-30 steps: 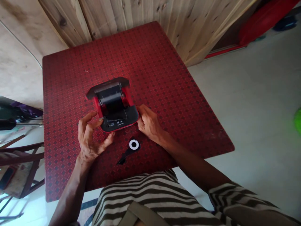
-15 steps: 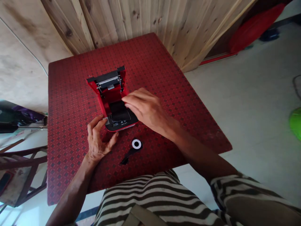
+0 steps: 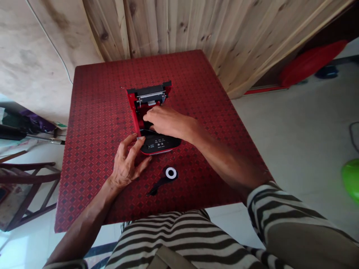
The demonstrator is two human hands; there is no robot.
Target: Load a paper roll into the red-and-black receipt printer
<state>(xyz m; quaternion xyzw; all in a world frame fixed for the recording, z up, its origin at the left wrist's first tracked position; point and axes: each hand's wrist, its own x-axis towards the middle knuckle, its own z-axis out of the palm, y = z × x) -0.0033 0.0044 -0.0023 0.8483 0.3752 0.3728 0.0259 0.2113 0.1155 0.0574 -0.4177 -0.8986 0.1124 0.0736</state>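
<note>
A small red and black printer (image 3: pixel 161 145) stands on the table with its lid (image 3: pixel 150 90) raised; rollers and metal rods show under the lid. My left hand (image 3: pixel 125 164) grips the printer's front left corner, fingertips on top and thumb at the front edge. A small grey piece lies under its fingertips. My right hand (image 3: pixel 168 121) reaches over the printer's inner compartment, fingers bent together; what they hold is hidden. Dark material shows beneath them. In front of the printer lies a small roll with a white core (image 3: pixel 171 173), a black strip trailing from it.
The table (image 3: pixel 95 123) has a red patterned cover and meets a wooden plank wall (image 3: pixel 174 28) at the back. A wooden chair (image 3: pixel 30 186) stands on the left. To the right lie floor, a red object (image 3: pixel 311 63) and a green object (image 3: pixel 352 179).
My right hand has moved further into the printer's compartment, covering the black sheet seen there before. My left hand stays at the front left corner. The view has shifted slightly.
</note>
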